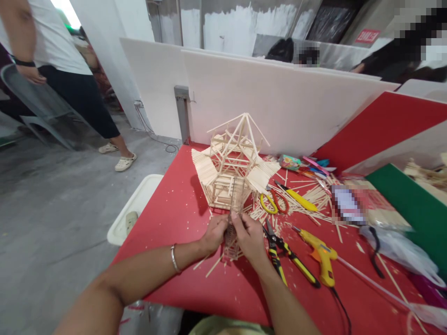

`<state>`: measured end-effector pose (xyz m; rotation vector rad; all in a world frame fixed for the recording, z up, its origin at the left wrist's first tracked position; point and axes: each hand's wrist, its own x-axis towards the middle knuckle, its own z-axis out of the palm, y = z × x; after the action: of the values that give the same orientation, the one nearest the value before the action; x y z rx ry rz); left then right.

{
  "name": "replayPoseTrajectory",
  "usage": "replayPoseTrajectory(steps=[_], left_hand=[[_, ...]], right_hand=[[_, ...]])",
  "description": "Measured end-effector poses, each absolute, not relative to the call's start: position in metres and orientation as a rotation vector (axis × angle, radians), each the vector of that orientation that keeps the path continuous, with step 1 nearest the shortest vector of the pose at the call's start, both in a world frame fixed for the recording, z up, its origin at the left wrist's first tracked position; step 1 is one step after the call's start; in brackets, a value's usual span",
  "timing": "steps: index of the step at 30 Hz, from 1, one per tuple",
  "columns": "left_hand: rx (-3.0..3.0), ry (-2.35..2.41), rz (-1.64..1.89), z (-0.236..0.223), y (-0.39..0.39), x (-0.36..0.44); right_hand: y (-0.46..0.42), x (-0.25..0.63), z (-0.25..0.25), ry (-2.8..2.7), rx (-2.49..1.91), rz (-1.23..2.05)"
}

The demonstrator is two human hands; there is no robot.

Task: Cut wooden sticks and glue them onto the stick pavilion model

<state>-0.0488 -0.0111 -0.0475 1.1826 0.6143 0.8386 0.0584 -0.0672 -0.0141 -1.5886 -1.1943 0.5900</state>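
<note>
In the head view, a see-through ruler [231, 250] points away from me, pinched in both hands. My left hand [214, 235] is closed on its left edge. My right hand [250, 236] grips the other edge, its thumb lying over the top. The ruler's far end overlaps the front of a model building [226, 164] made of thin wooden sticks, with a peaked frame on top and slatted roof panels at the sides. Whether the ruler touches the model I cannot tell. A few loose sticks lie under and beside my hands.
On the red table [174, 274], right of my hands, lie pliers [274, 253], scissors [275, 203], a yellow cutter [302, 199], a yellow glue gun [323, 256] with its cord, and many loose sticks. White panels [279, 107] stand behind. A person [70, 74] stands at left.
</note>
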Motion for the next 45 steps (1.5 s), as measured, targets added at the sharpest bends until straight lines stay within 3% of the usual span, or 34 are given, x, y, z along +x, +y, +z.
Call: replayPoseTrajectory(steps=[45], left_hand=[[1.143, 0.591, 0.839, -0.0515, -0.0105, -0.0478]], right_hand=[[-0.0673, 0.0582, -0.0172, -1.191, -1.603, 0.573]])
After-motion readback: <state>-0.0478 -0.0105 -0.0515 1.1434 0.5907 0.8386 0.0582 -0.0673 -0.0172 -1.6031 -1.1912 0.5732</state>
